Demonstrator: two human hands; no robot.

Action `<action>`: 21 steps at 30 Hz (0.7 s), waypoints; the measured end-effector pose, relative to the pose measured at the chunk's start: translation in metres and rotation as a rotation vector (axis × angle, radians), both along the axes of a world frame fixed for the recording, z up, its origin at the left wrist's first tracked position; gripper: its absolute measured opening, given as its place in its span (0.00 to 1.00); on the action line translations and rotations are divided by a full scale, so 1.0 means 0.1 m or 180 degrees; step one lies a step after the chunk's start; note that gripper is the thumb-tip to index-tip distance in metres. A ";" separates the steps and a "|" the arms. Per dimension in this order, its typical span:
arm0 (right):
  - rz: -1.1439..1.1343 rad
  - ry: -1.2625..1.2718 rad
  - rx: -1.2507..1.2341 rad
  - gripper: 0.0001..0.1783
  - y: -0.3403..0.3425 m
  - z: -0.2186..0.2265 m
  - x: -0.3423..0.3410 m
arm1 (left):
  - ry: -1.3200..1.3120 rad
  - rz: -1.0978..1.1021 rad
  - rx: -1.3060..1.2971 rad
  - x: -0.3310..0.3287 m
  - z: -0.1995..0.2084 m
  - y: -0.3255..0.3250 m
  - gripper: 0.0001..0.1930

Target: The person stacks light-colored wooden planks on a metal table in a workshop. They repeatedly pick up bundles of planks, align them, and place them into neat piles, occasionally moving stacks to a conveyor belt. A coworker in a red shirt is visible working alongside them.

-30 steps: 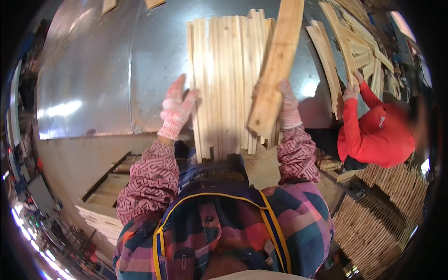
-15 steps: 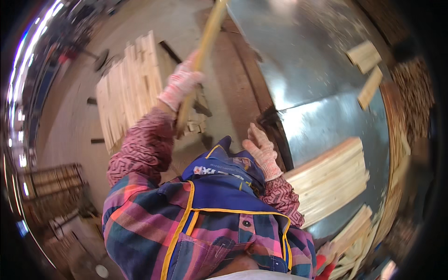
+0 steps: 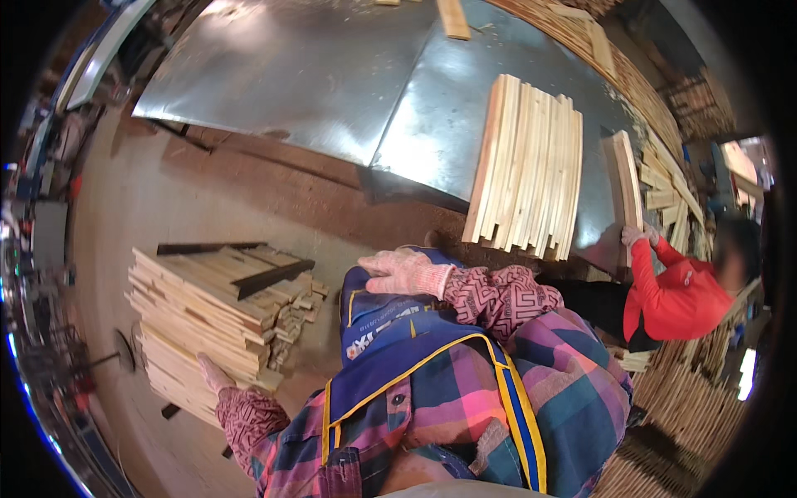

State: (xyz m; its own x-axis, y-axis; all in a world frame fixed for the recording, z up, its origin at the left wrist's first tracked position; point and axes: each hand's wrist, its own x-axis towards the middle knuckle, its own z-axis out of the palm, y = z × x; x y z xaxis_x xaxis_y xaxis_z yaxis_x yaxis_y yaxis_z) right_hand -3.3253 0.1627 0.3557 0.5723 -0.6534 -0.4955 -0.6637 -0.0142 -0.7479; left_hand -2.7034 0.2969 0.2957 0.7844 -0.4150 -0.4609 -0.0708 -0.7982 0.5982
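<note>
My left hand (image 3: 216, 373), in a pale glove, reaches to a stack of light wooden boards (image 3: 178, 324) low on the left and rests against its boards. Its visible finger is stretched out, and the rest of the hand is partly hidden. My right hand (image 3: 404, 272), in a pinkish-white glove, hovers before my blue apron (image 3: 386, 319) with its fingers extended and nothing in it. Two dark bars (image 3: 274, 278) lie across the top of the stack. A row of light wooden strips (image 3: 527, 166) sits on the metal-topped table (image 3: 324, 66), overhanging its near edge.
At the right, a co-worker in a red top (image 3: 685, 295) holds a wooden board (image 3: 627, 178) upright at the table. Piles of wooden strips (image 3: 681, 415) stand behind that person. One loose piece (image 3: 453, 18) lies on the table's far side. Machinery (image 3: 50, 224) lines the left.
My view has turned toward the table and the co-worker. The long wooden piece my left hand held is out of it, and that hand is now down at the stack. My right hand stays open.
</note>
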 end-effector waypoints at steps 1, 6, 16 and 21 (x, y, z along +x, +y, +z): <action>-0.0233 -0.0062 -0.0209 0.39 0.09 -0.10 -0.22 | -0.0311 -0.0029 0.0202 -0.21 0.12 -0.02 0.26; -0.2651 -0.0111 -0.0898 0.35 0.12 -0.55 -1.68 | -0.2284 -0.0749 0.0175 -1.38 0.66 -0.95 0.29; -0.4817 0.2202 -0.0792 0.48 -0.18 -0.43 -4.70 | -0.1022 -0.4673 -0.0777 -6.31 -0.21 -3.19 0.42; -0.4806 0.2069 -0.0379 0.56 -1.00 -0.28 -5.54 | 0.0190 -0.4867 -0.0727 -8.27 0.14 -2.96 0.50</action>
